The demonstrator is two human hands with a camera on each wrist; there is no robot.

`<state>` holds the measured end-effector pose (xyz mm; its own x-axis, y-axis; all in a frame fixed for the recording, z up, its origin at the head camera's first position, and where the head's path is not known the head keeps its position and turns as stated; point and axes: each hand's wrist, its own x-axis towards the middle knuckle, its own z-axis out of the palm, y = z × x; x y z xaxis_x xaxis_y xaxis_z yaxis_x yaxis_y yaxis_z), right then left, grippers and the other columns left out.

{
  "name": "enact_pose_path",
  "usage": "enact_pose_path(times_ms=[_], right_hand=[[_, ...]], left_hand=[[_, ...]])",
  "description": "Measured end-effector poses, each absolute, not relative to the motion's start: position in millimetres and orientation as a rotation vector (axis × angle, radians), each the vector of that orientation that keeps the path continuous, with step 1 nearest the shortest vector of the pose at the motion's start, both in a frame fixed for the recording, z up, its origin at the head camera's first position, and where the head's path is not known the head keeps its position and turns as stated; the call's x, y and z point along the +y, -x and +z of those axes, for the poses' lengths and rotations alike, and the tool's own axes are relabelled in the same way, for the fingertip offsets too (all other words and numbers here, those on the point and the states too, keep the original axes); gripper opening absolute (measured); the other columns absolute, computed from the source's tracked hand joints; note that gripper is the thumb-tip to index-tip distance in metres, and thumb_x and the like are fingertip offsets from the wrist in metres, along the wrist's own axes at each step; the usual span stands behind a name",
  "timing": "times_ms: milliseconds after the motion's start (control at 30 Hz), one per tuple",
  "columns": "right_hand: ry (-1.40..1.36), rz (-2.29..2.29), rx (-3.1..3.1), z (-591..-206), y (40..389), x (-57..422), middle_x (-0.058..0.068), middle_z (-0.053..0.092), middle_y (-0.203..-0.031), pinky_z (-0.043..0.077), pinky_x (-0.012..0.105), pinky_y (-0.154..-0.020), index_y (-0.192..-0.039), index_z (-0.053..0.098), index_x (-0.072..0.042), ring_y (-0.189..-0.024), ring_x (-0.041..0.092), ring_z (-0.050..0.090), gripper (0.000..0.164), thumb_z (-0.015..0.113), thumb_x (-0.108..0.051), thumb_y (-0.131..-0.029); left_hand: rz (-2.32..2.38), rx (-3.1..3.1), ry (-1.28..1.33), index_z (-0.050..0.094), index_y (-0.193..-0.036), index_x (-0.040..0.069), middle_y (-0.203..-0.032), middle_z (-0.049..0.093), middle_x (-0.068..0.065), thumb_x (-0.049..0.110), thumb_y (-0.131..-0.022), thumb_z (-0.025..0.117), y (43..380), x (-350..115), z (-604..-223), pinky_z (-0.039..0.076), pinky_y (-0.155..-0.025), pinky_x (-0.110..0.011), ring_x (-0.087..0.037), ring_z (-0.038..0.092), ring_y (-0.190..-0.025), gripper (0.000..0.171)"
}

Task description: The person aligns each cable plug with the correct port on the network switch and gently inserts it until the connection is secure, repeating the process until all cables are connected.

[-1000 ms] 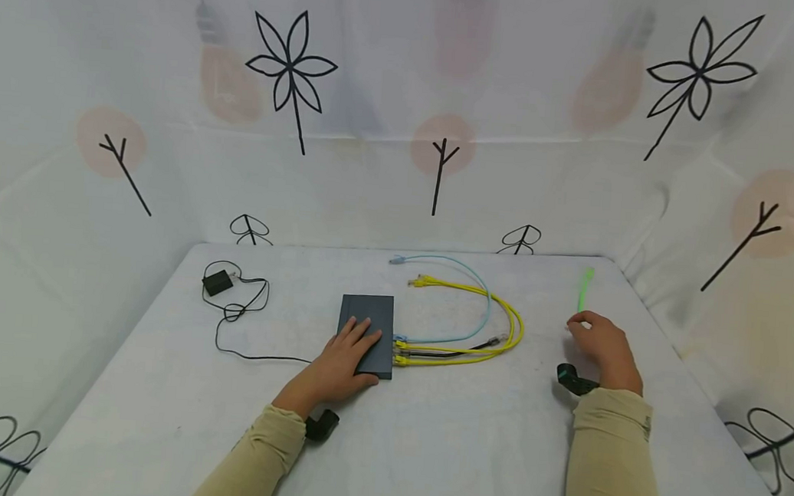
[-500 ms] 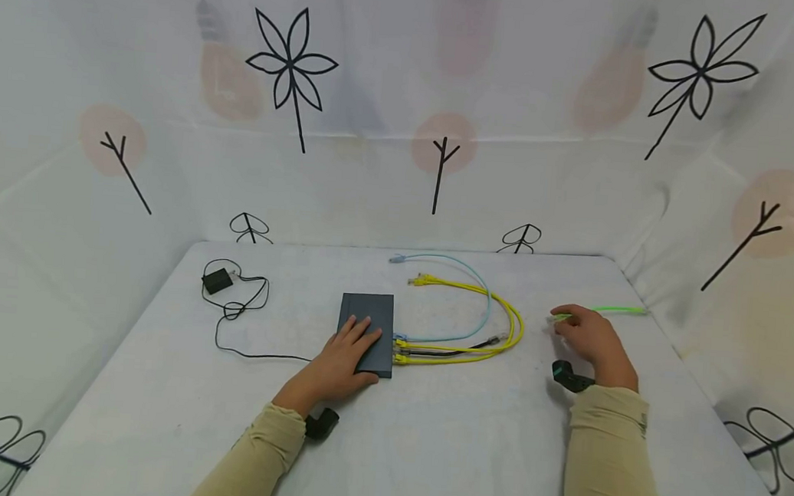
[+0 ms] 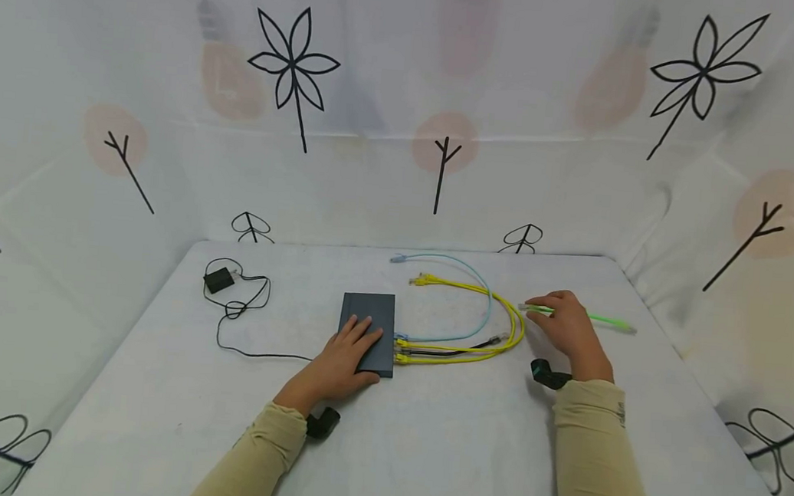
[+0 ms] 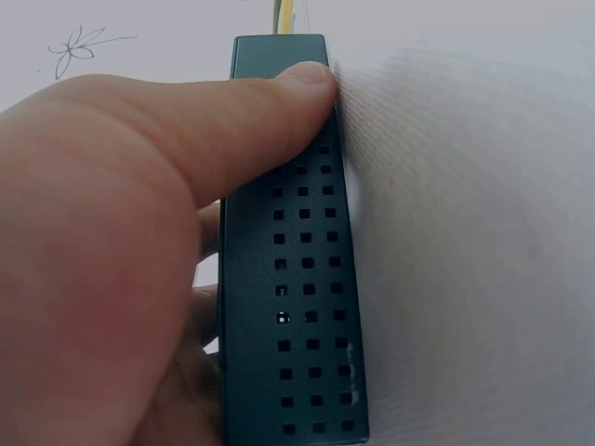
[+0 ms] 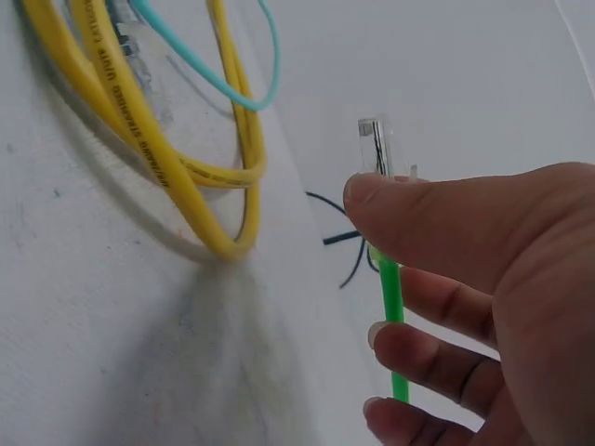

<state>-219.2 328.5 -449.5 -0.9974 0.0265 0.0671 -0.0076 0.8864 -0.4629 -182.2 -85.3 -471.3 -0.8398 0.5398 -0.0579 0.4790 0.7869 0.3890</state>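
My left hand (image 3: 337, 363) lies with straight, spread fingers on top of a dark network switch (image 3: 368, 305). In the left wrist view its thumb (image 4: 270, 116) presses the switch's perforated side wall (image 4: 311, 265). My right hand (image 3: 567, 329) pinches a short green network cable (image 3: 611, 322) just behind its clear plug (image 5: 376, 144). That plug points left in the head view, close to the loop of yellow network cables (image 3: 513, 311). The cable's far end sticks out to the right past the hand. Several cables come out of the switch's right side.
A light blue network cable (image 3: 451, 258) curves behind the yellow ones, its free plug at the back. A short black cable (image 3: 455, 353) lies between them. At the left, a black power adapter (image 3: 218, 280) has a coiled cord (image 3: 261, 357) running toward the switch.
My right hand has moved left with the green cable, which has swung from pointing away to lying sideways, plug to the left. My left hand stays on the switch.
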Motion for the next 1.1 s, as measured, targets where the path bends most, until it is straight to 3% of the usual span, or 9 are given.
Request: enact_pose_path(times_ms=[200,367,533,833,1100], right_hand=[[-0.013,0.73,-2.966,-452,222,323,0.02,0.054,-0.126,0.048,0.049,-0.082,-0.124,0.065,-0.007,-0.107,0.038,0.054,0.031,0.057,-0.022,-0.098],[-0.106,0.725,-2.944,-452,223,317,0.021,0.056,-0.126,0.046,0.054,-0.089,-0.124,0.065,-0.004,-0.111,0.041,0.054,0.029,0.057,-0.015,-0.097],[-0.113,0.707,-2.941,-453,225,311,0.02,0.059,-0.128,0.039,0.057,-0.099,-0.123,0.066,-0.006,-0.116,0.041,0.05,0.03,0.06,-0.018,-0.096],[-0.112,0.873,-2.978,-450,226,299,0.017,0.053,-0.141,0.031,0.058,-0.11,-0.13,0.062,-0.014,-0.136,0.041,0.039,0.033,0.057,-0.025,-0.099],[-0.158,0.893,-2.993,-452,227,289,0.016,0.054,-0.14,0.034,0.058,-0.109,-0.133,0.06,-0.013,-0.135,0.039,0.042,0.034,0.054,-0.02,-0.1]], left_hand=[[0.539,2.812,-0.803,0.029,-0.154,0.019,-0.163,0.015,-0.009,0.043,-0.092,0.064,182,-84,-470,0.022,-0.115,-0.061,-0.035,0.005,-0.151,0.076],[0.534,2.811,-0.803,0.028,-0.155,0.02,-0.163,0.014,-0.008,0.044,-0.092,0.064,183,-85,-471,0.022,-0.115,-0.061,-0.035,0.005,-0.151,0.077],[0.532,2.813,-0.802,0.029,-0.154,0.02,-0.163,0.015,-0.009,0.044,-0.091,0.065,184,-85,-473,0.023,-0.114,-0.061,-0.035,0.005,-0.151,0.077],[0.531,2.81,-0.799,0.028,-0.155,0.02,-0.163,0.014,-0.009,0.044,-0.091,0.064,184,-85,-471,0.022,-0.115,-0.061,-0.035,0.005,-0.151,0.077],[0.534,2.808,-0.799,0.028,-0.155,0.021,-0.164,0.013,-0.008,0.044,-0.092,0.064,184,-86,-471,0.021,-0.115,-0.061,-0.035,0.004,-0.151,0.076]])
